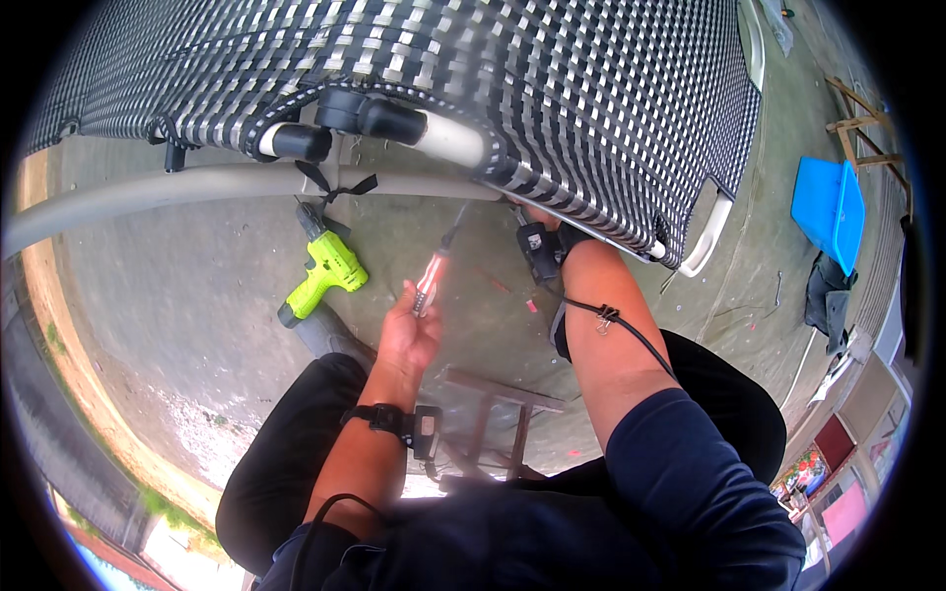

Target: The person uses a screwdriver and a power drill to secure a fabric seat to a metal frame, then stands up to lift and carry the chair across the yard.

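A screwdriver [432, 273] with a reddish, clear-looking handle is gripped in my left hand [410, 333], its blade pointing up toward a pale metal tube [236, 184] of the frame. Above it spreads a black-and-silver woven lounger seat [552, 89], with white tube ends [453, 140] capped in black plastic. My right hand [537, 215] reaches under the front edge of the weave, beside the frame; its fingers are mostly hidden there. A lime-green cordless drill [333, 264] lies to the left of my left hand, near my shoe, its chuck close to a black strap [338, 187] tied on the tube.
A low wooden stool [503, 394] stands beneath me, between my legs. To the far right are a bright blue bin [830, 212], dark cloth [828, 295] and a wooden stand [859, 123]. Small scraps litter the concrete floor [187, 315]. Both wrists carry strapped devices with cables along the arms.
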Available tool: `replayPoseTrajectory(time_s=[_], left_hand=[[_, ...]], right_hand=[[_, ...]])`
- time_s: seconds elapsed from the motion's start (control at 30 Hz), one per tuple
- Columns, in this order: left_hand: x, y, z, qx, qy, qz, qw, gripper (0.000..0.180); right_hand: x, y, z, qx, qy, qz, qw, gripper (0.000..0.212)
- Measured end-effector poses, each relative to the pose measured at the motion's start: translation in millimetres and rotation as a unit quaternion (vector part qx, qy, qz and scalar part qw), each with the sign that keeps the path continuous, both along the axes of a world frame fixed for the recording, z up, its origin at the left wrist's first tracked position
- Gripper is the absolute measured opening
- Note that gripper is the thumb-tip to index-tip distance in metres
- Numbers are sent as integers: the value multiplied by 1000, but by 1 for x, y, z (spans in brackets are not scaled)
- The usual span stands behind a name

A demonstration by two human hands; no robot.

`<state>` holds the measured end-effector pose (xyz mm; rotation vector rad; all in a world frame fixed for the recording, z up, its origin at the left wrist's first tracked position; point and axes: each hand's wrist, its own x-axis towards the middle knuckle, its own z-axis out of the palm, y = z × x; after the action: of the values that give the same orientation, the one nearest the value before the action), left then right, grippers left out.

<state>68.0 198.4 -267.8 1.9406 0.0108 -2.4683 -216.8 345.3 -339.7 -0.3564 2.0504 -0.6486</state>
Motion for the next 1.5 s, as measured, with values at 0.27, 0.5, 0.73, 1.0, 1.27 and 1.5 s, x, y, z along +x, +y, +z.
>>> replayPoseTrajectory(time_s=[0.27, 0.5, 0.73, 1.0, 1.27, 1.5], left_hand=[[-1, 0, 0, -10, 1, -7, 1000, 38], [0, 1, 1, -12, -5, -9, 1000, 38], [1, 1, 0, -10, -1, -13, 1000, 38], [-1, 1, 4, -9, -4, -19, 1000, 37], [-1, -1, 4, -4, -2, -20, 1000, 36], [-1, 0, 6, -3, -8, -15, 1000, 36]], right_hand=[[2, -1, -1, -2, -13, -8, 1000, 44], [5, 1, -1, -2, -26, -15, 1000, 44], [7, 2, -1, -4, -38, -23, 999, 43], [9, 4, -1, -5, -49, -31, 998, 42], [11, 4, -1, -7, -64, -38, 997, 41], [13, 5, -2, -8, -75, -44, 996, 41]])
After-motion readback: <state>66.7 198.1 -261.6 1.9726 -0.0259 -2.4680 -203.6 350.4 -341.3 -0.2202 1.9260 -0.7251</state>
